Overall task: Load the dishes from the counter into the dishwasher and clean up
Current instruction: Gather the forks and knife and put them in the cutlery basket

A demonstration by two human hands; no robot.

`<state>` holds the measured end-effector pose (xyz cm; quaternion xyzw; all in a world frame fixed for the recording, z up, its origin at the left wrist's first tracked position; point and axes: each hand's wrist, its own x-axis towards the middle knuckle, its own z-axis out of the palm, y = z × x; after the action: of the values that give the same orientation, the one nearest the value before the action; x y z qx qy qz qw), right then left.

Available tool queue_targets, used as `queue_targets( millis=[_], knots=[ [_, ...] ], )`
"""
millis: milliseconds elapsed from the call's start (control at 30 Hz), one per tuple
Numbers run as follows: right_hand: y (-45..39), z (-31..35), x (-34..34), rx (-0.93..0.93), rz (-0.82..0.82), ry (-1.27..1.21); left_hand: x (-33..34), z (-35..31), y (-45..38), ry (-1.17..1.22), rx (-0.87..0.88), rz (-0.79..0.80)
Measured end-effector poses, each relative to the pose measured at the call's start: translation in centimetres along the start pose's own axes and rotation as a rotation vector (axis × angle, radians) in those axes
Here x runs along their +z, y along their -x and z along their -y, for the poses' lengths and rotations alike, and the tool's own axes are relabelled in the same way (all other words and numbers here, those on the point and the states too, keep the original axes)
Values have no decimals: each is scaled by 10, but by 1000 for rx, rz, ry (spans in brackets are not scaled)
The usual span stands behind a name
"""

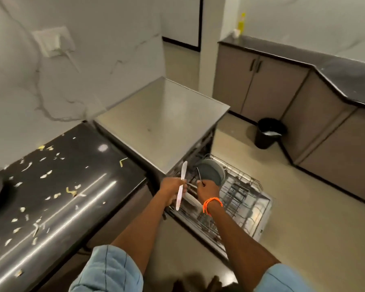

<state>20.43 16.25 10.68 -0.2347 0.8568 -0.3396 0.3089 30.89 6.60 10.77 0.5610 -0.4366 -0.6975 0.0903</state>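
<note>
The dishwasher's lower rack point(247, 199) is pulled out over the open door, right of the steel-topped machine point(167, 121). A grey bowl or plate point(212, 172) stands on edge at the rack's back. My left hand point(173, 187) grips a white plastic knife point(181, 186) upright, along with other pale utensils point(191, 199) that are partly hidden. My right hand point(208, 189), with an orange band at the wrist, pinches a thin dark utensil point(199, 175) just above the rack's near corner. Both hands are close together over the rack.
The black counter point(57, 197) on the left is strewn with several pale food scraps. A black waste bin point(269, 132) stands on the floor by the far cabinets point(282, 89). A yellow bottle point(241, 22) sits on the far counter.
</note>
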Motion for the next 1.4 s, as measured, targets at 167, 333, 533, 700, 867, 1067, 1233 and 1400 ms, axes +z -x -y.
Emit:
queue_targets(
  millis=[167, 333, 533, 700, 867, 1067, 1233, 1400],
  knots=[
    [-15, -49, -43, 150, -120, -87, 66, 6, -23, -177, -64, 101],
    [-33, -102, -92, 249, -168, -122, 141, 11, -51, -450, 0, 39],
    [-41, -176, -126, 417, -164, -166, 217, 49, -65, -588, 16, 103],
    [-55, -220, -125, 563, -158, -164, 240, 85, -89, -537, -156, 81],
    [-95, -250, -116, 598, -161, -234, 263, 96, -151, -733, -173, 16],
    [-149, -306, -80, 675, -247, -293, 272, 146, -232, -1067, -55, 109],
    [-214, -364, -23, 714, -269, -332, 278, 189, -300, -1212, 14, 210],
    [-256, -408, 39, 702, -217, -258, 268, 237, -361, -1273, 47, 204]
  ],
)
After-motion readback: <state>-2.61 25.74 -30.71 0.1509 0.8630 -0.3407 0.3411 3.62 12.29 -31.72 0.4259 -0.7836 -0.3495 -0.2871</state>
